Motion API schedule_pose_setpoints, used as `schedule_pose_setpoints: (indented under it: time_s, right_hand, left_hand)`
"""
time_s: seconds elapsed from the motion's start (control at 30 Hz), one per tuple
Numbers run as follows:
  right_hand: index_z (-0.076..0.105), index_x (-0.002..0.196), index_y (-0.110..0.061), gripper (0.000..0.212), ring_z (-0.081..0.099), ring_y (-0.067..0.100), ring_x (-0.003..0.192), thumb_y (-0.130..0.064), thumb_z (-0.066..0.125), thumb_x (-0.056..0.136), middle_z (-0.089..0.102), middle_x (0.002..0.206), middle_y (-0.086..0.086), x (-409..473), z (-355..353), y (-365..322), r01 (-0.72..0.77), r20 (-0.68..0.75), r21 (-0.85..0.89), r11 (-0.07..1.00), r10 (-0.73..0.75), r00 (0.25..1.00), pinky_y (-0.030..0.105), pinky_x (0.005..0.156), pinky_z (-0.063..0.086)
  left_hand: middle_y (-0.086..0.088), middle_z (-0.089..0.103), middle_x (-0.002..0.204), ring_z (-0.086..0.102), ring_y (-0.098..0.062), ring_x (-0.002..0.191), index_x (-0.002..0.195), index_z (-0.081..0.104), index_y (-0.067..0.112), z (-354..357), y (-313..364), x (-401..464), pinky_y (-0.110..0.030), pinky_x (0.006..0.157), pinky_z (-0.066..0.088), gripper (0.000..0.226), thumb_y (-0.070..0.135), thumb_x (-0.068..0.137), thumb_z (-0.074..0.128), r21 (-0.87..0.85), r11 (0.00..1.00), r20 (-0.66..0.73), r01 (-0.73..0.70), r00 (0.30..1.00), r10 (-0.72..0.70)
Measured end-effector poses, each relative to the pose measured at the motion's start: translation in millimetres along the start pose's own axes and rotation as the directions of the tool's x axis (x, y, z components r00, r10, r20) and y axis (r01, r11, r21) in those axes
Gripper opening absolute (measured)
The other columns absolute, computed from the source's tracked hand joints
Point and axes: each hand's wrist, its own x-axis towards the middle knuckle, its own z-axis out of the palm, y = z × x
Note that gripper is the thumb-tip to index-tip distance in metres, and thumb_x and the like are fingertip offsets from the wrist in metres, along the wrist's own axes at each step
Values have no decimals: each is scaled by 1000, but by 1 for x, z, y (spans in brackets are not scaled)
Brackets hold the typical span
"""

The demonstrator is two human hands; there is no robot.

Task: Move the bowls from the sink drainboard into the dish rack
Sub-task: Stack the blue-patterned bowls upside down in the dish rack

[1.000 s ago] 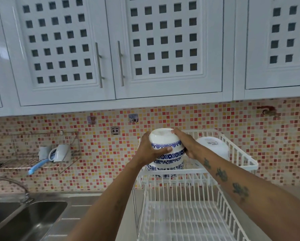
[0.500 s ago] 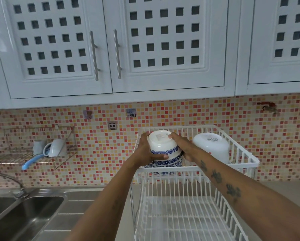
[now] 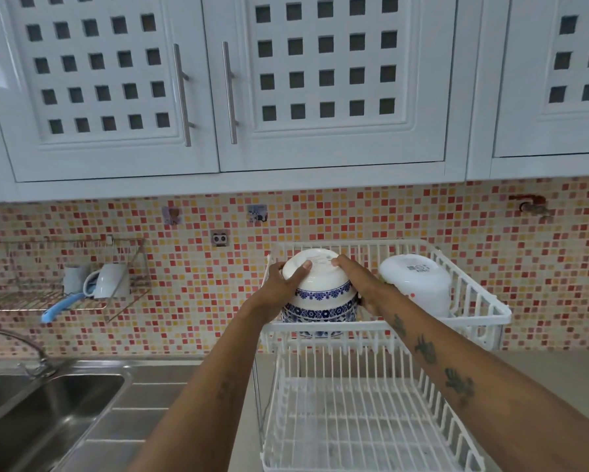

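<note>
A stack of upside-down white bowls with blue flower bands [image 3: 322, 294] sits in the left part of the upper tier of the white two-tier dish rack [image 3: 381, 327]. My left hand [image 3: 284, 284] holds the stack's left side with the thumb on the top bowl's base. My right hand [image 3: 358, 284] holds its right side. To the right in the same tier lies an upturned plain white bowl [image 3: 419, 284]. The rack's front rail hides the bottom of the stack. The lower tier [image 3: 361, 424] holds nothing.
A steel sink [image 3: 44, 413] with a ribbed drainboard [image 3: 143, 413] lies at lower left, its tap [image 3: 30, 352] behind. A wire wall shelf [image 3: 47, 294] holds a white mug and a blue-handled brush. White cupboards hang overhead.
Both hands have lowered the stack of bowls down into the upper tier. The view has tipped slightly upward.
</note>
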Motion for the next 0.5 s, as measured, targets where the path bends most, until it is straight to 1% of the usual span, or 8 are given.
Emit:
schedule_pose_setpoints:
  time_s: [0.03, 0.1, 0.17, 0.23, 0.33, 0.4, 0.47, 0.5]
  right_hand:
    - [54, 122, -17, 45, 62, 29, 97, -45, 43, 88, 67, 114, 14, -1, -1, 1, -4, -1, -4, 1000, 4, 1000, 35, 80, 46]
    - [54, 116, -17, 39, 60, 27, 92, -42, 40, 91, 67, 107, 12, -3, -2, 1, -6, -3, -3, 1000, 6, 1000, 36, 82, 44]
    - [54, 112, -18, 34, 59, 26, 90, -41, 37, 93, 66, 102, 10, -4, -4, 0, -5, -4, 0, 1000, 5, 1000, 36, 84, 44]
    - [54, 113, -19, 35, 60, 27, 93, -42, 37, 93, 67, 106, 12, -4, -2, -1, 0, -5, -18, 1000, 0, 1000, 37, 85, 44]
    - [51, 122, -16, 48, 62, 30, 101, -48, 39, 88, 65, 117, 15, -1, 2, -2, 9, -11, -55, 998, -9, 1000, 39, 86, 47]
    - [48, 128, -15, 66, 62, 30, 104, -56, 41, 77, 63, 119, 14, -2, 2, -1, -7, -24, -76, 997, 6, 1000, 41, 88, 49]
    - [47, 130, -16, 76, 63, 29, 103, -61, 41, 70, 63, 119, 12, -2, 0, 1, -6, -41, -83, 997, 2, 999, 42, 88, 50]
    - [47, 131, -16, 79, 63, 28, 102, -63, 40, 68, 63, 120, 12, -2, 0, 2, 2, -51, -99, 995, -7, 999, 42, 87, 51]
  left_hand:
    - [-14, 43, 146, 52, -30, 127, 151, 17, 13, 1, 0, 1, -42, 103, 49, 80, 46, 92, 61, -23, 1000, 4, 18, 1000, -18]
    - [-14, 45, 145, 52, -31, 128, 151, 17, 14, 1, 0, 1, -47, 108, 46, 88, 52, 87, 64, -29, 999, 22, 27, 999, -27]
    - [-14, 45, 144, 53, -31, 128, 151, 16, 16, 3, 3, -3, -50, 109, 45, 93, 57, 82, 64, -23, 1000, 34, 19, 999, -18]
    - [-13, 49, 141, 55, -31, 126, 150, 20, 17, 1, 3, -1, -50, 107, 47, 101, 64, 74, 67, -15, 1000, 29, 17, 999, -17]
    - [-12, 58, 136, 62, -29, 121, 149, 29, 18, -4, -13, 16, -49, 103, 51, 117, 79, 59, 73, 6, 1000, 9, 11, 1000, -11]
    - [-11, 59, 135, 62, -28, 120, 148, 31, 18, -3, -15, 16, -48, 102, 52, 114, 79, 60, 72, 15, 1000, 2, 11, 1000, -11]
    - [-11, 58, 135, 62, -29, 120, 146, 31, 14, -3, -10, 11, -48, 101, 53, 111, 76, 63, 70, 15, 1000, -9, -21, 1000, 21]
    - [-12, 58, 135, 62, -29, 119, 146, 32, 12, -3, -10, 11, -48, 100, 54, 114, 79, 61, 69, 26, 999, -12, -36, 999, 37]
